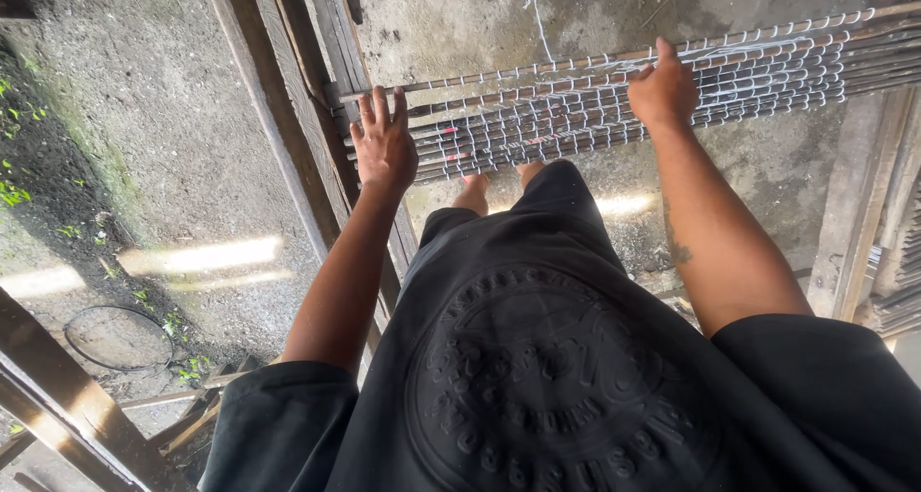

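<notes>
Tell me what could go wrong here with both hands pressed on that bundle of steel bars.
The left hand and right hand lie flat on the bars, so shifting rods could pinch fingers. Bent wire loops along the rods might snag or scratch skin. Bare feet stand just under the bundle, exposed if a bar slides off.

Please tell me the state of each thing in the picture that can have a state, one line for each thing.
left hand: open, fingers spread, resting flat on the rod bundle.
right hand: palm down on the bundle, fingers on the upper rods.
rod bundle: lying level across the wooden beams, bound by white wire loops.
wooden beams: lying on the concrete floor.
wire ring: flat on the floor, untouched.
</notes>
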